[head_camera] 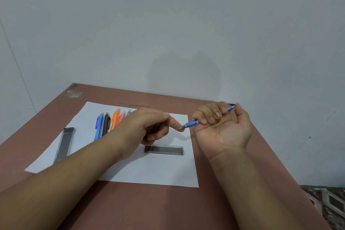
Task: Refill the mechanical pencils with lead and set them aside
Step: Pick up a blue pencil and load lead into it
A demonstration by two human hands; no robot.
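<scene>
My right hand (222, 123) grips a blue mechanical pencil (192, 123) in its curled fingers, palm up, with the thumb on the pencil's back end and the tip pointing left. My left hand (147, 127) has its forefinger stretched out so that the fingertip touches the pencil's metal tip, while its other fingers are curled. A clear lead case with a red end (166, 149) lies on the white paper (149, 172) just below the hands. A row of pencils lies behind my left hand: blue (99, 127), dark brown (106, 124), orange (115, 118), pink (121, 117), and one more partly hidden.
A second, grey lead case (64, 144) lies at the left edge of the paper. The paper sits on a reddish-brown table (168, 209) against a pale wall. The table's right edge runs diagonally at the lower right, with patterned floor (328, 201) beyond it.
</scene>
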